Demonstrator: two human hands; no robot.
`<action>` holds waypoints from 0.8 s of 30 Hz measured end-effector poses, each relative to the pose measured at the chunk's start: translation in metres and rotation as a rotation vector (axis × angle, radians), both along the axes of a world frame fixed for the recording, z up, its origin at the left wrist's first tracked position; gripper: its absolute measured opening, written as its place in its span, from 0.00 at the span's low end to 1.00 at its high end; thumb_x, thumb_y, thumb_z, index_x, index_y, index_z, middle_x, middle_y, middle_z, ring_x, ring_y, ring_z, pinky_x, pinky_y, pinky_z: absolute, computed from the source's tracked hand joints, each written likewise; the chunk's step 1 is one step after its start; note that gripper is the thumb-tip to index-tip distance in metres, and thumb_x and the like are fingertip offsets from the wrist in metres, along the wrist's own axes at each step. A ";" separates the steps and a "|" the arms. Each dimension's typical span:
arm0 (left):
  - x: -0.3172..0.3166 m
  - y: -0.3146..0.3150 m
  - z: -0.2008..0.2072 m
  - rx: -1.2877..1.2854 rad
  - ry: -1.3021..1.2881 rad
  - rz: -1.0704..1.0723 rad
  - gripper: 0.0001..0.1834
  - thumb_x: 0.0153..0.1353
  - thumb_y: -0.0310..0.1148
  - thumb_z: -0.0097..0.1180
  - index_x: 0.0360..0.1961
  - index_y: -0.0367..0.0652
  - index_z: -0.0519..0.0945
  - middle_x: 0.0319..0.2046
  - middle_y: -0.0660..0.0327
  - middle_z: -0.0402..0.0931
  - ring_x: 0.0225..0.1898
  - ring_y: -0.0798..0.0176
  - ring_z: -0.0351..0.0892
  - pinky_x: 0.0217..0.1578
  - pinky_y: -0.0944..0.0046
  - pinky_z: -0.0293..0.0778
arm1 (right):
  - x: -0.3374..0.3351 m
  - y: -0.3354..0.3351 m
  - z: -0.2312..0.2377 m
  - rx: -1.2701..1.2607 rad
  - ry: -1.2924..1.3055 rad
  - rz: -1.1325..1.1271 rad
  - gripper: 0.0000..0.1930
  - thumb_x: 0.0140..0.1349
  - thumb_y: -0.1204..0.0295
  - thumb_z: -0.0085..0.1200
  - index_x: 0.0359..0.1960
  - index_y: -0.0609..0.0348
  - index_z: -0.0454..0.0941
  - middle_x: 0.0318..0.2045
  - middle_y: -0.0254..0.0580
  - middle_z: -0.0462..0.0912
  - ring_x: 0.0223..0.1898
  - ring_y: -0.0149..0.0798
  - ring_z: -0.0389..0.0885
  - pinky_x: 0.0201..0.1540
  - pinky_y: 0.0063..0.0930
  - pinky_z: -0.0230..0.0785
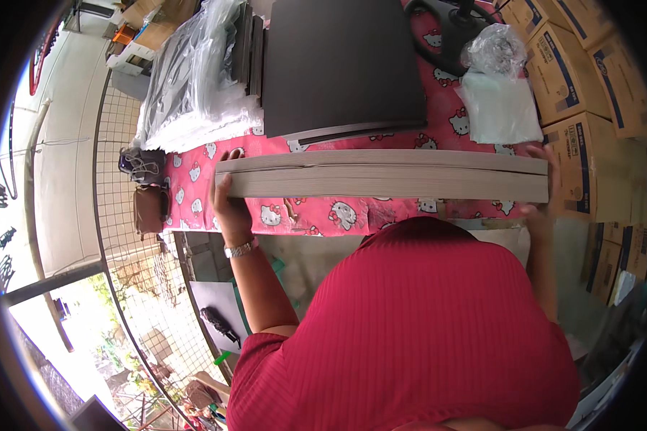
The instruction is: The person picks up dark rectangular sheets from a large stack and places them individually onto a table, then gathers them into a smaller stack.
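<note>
A thick stack of greyish-beige sheets (381, 174), perhaps board or paper, stands edge-on across the near part of the table. Many thin layers show along its long side, with a dark gap running between an upper and a lower part. My left hand (228, 195) is closed round its left end, a metal-banded watch on the wrist. At the opposite end my right hand (545, 172) grips the stack, slightly blurred and partly hidden behind it. Just beyond lies a pile of large black sheets (345, 68), apart from my hands.
A pink patterned cloth (388, 214) covers the table. Plastic-wrapped dark sheets (194, 79) lie at the far left, crumpled clear plastic (494, 50) and pale plastic bags (501, 108) at the right. Cardboard boxes (569, 75) are stacked along the right. A brown pouch (149, 210) sits beside the wire mesh (116, 122).
</note>
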State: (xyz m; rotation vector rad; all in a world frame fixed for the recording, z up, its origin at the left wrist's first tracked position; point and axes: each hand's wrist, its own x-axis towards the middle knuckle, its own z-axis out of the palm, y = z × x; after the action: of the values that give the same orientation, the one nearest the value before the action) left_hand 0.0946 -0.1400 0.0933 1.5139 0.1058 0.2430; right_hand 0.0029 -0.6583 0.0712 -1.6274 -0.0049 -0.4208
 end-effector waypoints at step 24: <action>0.003 -0.060 0.081 1.054 0.022 -0.452 0.15 0.58 0.33 0.62 0.46 0.41 0.85 0.43 0.55 0.84 0.47 0.59 0.82 0.53 0.61 0.69 | -0.025 0.049 0.086 -1.296 -0.120 0.129 0.27 0.48 0.64 0.68 0.54 0.52 0.79 0.59 0.41 0.76 0.64 0.47 0.69 0.67 0.51 0.56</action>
State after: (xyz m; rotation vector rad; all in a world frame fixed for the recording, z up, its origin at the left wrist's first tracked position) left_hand 0.0972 -0.2001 0.1747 2.5268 -0.4102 -0.1197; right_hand -0.0224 -0.6094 0.1571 -2.8400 -0.5740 -0.4331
